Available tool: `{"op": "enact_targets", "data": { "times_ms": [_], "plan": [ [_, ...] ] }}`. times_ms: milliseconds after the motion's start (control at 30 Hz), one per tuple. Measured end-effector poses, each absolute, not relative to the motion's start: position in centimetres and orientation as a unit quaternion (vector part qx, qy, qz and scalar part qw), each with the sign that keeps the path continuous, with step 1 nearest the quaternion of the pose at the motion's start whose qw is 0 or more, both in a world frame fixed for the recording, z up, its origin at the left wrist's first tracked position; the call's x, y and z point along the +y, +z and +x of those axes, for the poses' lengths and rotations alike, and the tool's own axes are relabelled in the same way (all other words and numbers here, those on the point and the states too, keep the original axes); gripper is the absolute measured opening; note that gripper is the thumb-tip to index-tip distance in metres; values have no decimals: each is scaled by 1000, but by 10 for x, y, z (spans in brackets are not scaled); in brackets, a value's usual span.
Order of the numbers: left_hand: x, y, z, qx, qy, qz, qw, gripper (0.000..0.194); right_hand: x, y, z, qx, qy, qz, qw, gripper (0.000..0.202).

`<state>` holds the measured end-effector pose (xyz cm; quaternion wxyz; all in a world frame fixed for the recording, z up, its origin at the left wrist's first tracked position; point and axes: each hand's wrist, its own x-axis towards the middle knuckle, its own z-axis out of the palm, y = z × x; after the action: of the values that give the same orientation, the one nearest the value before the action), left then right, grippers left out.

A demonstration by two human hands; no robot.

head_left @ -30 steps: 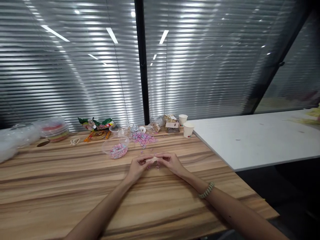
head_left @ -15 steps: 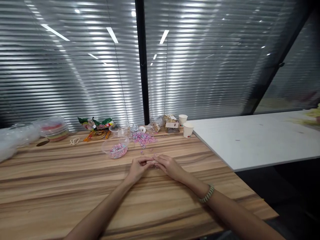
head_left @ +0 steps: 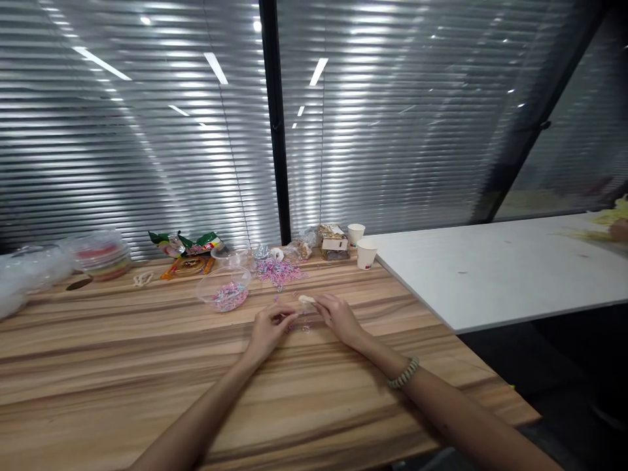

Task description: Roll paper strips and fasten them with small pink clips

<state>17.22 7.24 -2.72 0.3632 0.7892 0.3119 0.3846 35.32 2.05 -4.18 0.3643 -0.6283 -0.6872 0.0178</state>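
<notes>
Over the wooden table (head_left: 275, 418), my right hand (head_left: 338, 318) pinches a small cream-coloured piece (head_left: 307, 299) that sticks out beyond its fingertips to the left. My left hand (head_left: 269, 327) is closed just left of it, thumb and forefinger together; whatever lies between them is too small to make out. A gap separates the two hands. Between and below the fingertips a few tiny pinkish bits (head_left: 306, 329) lie on the wood. Behind the hands spreads a pile of pink and purple pieces (head_left: 279, 271), beside a clear bowl (head_left: 224, 289) with similar pieces inside.
Two paper cups (head_left: 366, 254) and a small box (head_left: 334, 242) stand at the back. Snack packets (head_left: 189, 252), stacked plastic tubs (head_left: 101, 254) and clear plastic bags (head_left: 29, 268) sit back left. A white table (head_left: 510, 268) adjoins at right, with another person's hand (head_left: 619, 230) at its far edge.
My hands have moved apart from where their fingertips met. The cream-coloured piece now shows clearly at my right fingertips. The view has shifted slightly.
</notes>
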Motion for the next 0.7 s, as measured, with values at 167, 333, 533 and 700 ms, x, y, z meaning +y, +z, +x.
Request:
{"op": "enact_targets", "data": {
  "times_ms": [167,333,533,700],
  "plan": [
    [64,-26,175,251,314,883,244,21,23,-43,351,-679,65,-622,385,44],
    [63,-28,176,225,307,897,224,17,25,-49,347,-686,73,-611,388,44],
    [66,-27,173,265,326,870,257,17,21,-43,345,-705,72,-593,383,42],
    [68,-27,173,309,368,829,287,22,17,-40,344,-732,46,-570,370,45]
  ]
}}
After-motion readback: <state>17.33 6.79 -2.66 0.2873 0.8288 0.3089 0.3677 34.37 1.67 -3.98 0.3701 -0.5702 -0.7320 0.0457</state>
